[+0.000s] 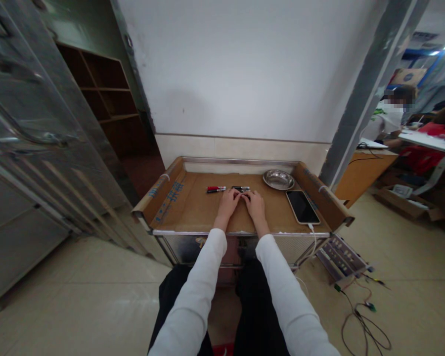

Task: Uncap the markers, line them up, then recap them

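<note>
left hand (pixel 230 201) and right hand (pixel 252 200) meeting fingertip to fingertip, fingers bent, near pens (pixel 215 189), grip contents hidden, can't tell w/ blur

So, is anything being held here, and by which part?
Cannot be told: left hand and right hand meet at the fingertips, hiding anything between them.
</note>
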A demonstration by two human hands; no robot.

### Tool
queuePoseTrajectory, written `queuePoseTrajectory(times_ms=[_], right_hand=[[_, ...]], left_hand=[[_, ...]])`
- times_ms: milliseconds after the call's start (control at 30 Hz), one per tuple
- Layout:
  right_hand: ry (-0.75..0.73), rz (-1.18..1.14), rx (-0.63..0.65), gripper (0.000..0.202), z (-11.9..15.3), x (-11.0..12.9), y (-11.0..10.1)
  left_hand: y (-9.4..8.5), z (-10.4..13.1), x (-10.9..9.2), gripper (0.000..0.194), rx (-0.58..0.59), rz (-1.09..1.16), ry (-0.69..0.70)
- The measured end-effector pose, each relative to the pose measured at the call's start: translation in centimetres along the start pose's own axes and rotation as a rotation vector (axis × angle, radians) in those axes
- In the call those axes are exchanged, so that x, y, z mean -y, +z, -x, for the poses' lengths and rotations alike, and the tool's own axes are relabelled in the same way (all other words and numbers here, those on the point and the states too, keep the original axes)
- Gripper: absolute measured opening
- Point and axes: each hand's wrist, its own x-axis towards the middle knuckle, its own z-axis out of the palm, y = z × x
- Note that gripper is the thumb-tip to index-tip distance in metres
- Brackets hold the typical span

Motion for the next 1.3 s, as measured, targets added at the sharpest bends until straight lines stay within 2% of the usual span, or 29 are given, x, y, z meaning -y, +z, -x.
queuePoseTrajectory(times_ms=[233, 400, 700, 767, 900, 967, 1100, 1300], right_hand=[[0.008, -0.112, -0.063, 0.021, -0.4, -0.3, 0.6], [-0.030, -0.175, -0.067, 0.020, -0.4, -0.5, 1.0], [0.040, -0.087, -0.117, 0.030, -0.2, 0.1, 0.5], [0.074, -0.044, -0.128, 0.029, -0.1, 0.2, 0.1], [0.126, 0.055, -0.114, 0.026, 0.1, 0.4, -0.2], [0.137, 0.084, -0.109, 0.026, 0.1, 0.5, -0.2], [0.138, 0.101, -0.110, 0.025, 0.2, 0.5, -0.2], [0.129, 0.108, -0.094, 0.025, 0.3, 0.7, -0.4]], left_hand=[[0.0, 0.3, -0.4, 0.002, 0.020, -0.168, -0.023], [0.0, 0.4, -0.6, 0.009, -0.019, -0.204, -0.053], [-0.2, 0.5, -1.1, 0.005, -0.008, -0.261, -0.047], [-0.4, 0.5, -1.3, 0.010, -0.066, -0.286, -0.082], [-0.8, 0.7, -1.5, 0.020, -0.359, -0.376, -0.320], [-0.9, 0.9, -1.4, 0.027, -0.436, -0.381, -0.369], [-0.9, 1.0, -1.0, 0.032, -0.367, -0.334, -0.335], [-1.2, 1.2, -1.7, 0.030, -0.320, -0.324, -0.385]])
